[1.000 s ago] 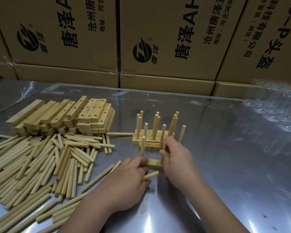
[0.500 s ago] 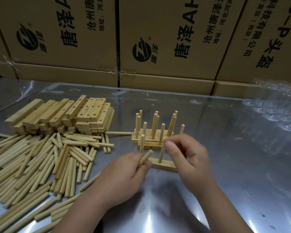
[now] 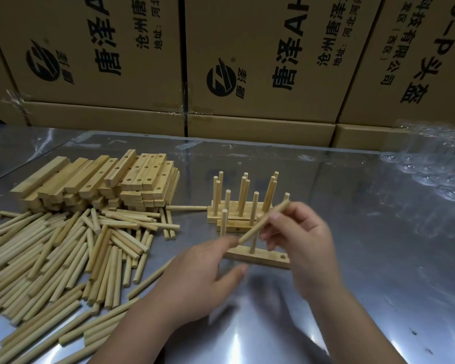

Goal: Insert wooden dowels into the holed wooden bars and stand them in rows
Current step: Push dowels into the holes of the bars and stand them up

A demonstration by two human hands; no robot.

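Steel worktop [image 3: 384,258], cartons [image 3: 260,106] stacked behind. Right hand [image 3: 302,237]: grip pinching one dowel [image 3: 263,223], tilted, above the near bar [image 3: 267,260]. Left hand [image 3: 195,282]: grip released, fingers loose by the dowel's lower end. Bar carries two upright dowels; right-end hole [image 3: 283,256] empty. Step: third insertion. Next, probably: upend dowel, seat it there.

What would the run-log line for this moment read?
phase: insertion pending | right hand: pinches tilted dowel | left hand: open, near dowel's low end | front bar: two dowels standing, right end hole empty
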